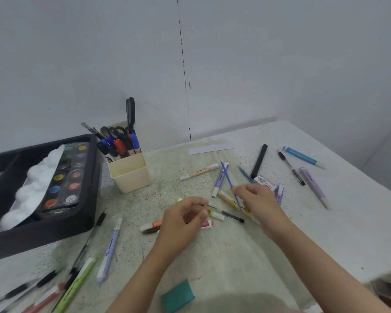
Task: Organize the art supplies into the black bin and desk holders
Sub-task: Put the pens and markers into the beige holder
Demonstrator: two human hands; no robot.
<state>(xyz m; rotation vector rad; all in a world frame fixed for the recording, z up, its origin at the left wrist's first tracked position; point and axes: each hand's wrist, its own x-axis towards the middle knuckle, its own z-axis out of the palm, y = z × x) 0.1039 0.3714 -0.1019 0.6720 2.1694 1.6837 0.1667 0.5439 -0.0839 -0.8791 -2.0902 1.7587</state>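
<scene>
Teal block [177, 295] lies at the near edge of the tabletop [212, 256], between the person's two forearms. Past it, the left hand [185, 220] has its fingers curled, thumb and forefinger pinching the end of a thin dark stick [210, 206] that points right. The right hand [256, 199], blurred, is curled around a thin blue pen [229, 180] that slants up and away from its fingertips.

Under and around the hands lie an orange highlighter [150, 225], a pink one [209, 224], a yellow one [228, 198], a lilac one [219, 181] and a peach one [199, 171]. Well to the right lie a black marker [259, 161], a black pen [291, 168], a blue highlighter [303, 157] and a purple highlighter [314, 186]. Near the left forearm lie a lilac pen [110, 249] and a green highlighter [77, 285].

At the far left stands the black bin [43, 233], which holds a paint palette [63, 177] and a bag of white cotton balls [36, 184]. Just beside it stands the cream holder [129, 175], filled with markers and black-handled scissors [130, 111].
</scene>
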